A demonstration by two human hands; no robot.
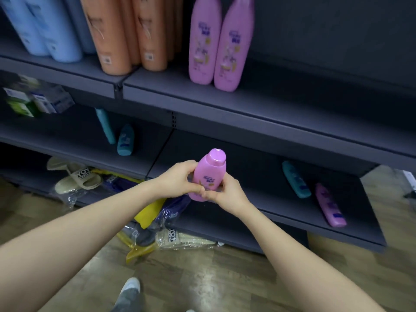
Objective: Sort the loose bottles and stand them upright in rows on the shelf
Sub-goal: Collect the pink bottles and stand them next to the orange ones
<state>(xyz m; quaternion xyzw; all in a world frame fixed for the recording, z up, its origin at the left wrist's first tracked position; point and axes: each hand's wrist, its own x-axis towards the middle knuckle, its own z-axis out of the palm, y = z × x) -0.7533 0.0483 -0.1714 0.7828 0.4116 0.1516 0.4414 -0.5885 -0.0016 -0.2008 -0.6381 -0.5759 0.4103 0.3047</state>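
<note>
Pink bottle (209, 174), label unreadable; YOY slippers (77, 179)

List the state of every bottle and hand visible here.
Small pink bottle: upright, held in both hands.
Left hand: grips the small pink bottle.
Right hand: grips it too.
Teal bottle at right: lying on the shelf.
Pink bottle at right: lying beside it.
Small teal bottle: standing upright.
Teal tube: standing, tilted.
Large pink bottles: upright, upper shelf.
</note>
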